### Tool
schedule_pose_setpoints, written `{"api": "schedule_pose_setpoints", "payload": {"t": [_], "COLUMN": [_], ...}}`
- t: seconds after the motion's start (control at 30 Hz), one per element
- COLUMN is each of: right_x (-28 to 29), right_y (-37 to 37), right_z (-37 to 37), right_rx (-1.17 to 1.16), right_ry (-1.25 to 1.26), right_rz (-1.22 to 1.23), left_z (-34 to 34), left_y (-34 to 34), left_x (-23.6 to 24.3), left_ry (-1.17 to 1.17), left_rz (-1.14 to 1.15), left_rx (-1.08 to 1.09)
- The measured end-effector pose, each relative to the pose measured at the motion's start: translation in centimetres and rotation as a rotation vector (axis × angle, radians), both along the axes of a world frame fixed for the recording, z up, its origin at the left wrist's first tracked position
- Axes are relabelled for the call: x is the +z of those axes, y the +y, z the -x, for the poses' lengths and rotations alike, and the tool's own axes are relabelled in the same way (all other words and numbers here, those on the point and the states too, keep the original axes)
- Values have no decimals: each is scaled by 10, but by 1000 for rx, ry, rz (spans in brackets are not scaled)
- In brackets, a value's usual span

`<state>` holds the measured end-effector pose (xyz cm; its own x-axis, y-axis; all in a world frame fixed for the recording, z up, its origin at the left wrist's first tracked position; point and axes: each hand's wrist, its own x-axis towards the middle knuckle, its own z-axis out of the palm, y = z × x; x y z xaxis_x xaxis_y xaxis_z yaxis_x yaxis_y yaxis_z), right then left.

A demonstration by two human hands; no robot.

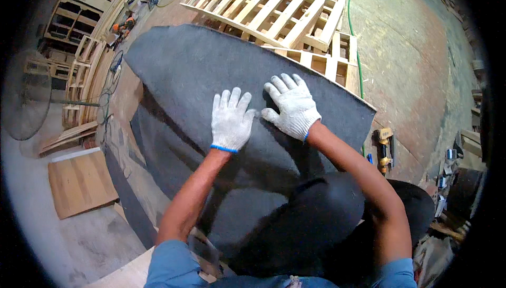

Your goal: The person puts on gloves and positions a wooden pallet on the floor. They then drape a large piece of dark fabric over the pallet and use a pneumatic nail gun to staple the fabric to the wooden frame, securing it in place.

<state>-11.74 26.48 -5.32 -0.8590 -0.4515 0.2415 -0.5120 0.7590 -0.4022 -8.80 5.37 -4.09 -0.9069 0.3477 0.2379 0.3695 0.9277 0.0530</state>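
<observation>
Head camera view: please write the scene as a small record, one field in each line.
left hand: white-gloved, open, palm down on the large dark grey, cloth-like sheet
right hand: white-gloved, open, palm down on the same sheet
beyond sheet: pale wooden slatted frames, overlapping
right side: yellow-and-black handheld tool, lying on floor; thin green hose
left side: flat brown rectangular board; round grey fan

Lighting was uneven; shadows crossed the dark-grey felt-like sheet [195,61]; black vignetting and curvature bounded the view.
</observation>
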Motion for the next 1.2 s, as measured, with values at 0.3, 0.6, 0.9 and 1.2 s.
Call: {"api": "schedule_pose_setpoints", "payload": {"t": [0.3, 0.6, 0.9, 1.2], "right_x": [-15, -20, -19, -14], "right_y": [25, 23, 19, 20], "right_z": [54, 67, 68, 71], "right_rx": [-197, -262, -256, -257], "right_ry": [-34, -113, -86, -175], "right_rz": [57, 77, 98, 148], "left_z": [-15, 9, 203, 264], "left_y": [-3, -12, -8, -68], "left_x": [-17, -5, -7, -21], "left_ry": [-12, 0, 142, 242], "left_rz": [-42, -22, 193, 171], "left_rx": [25, -46, -152, -170]}}
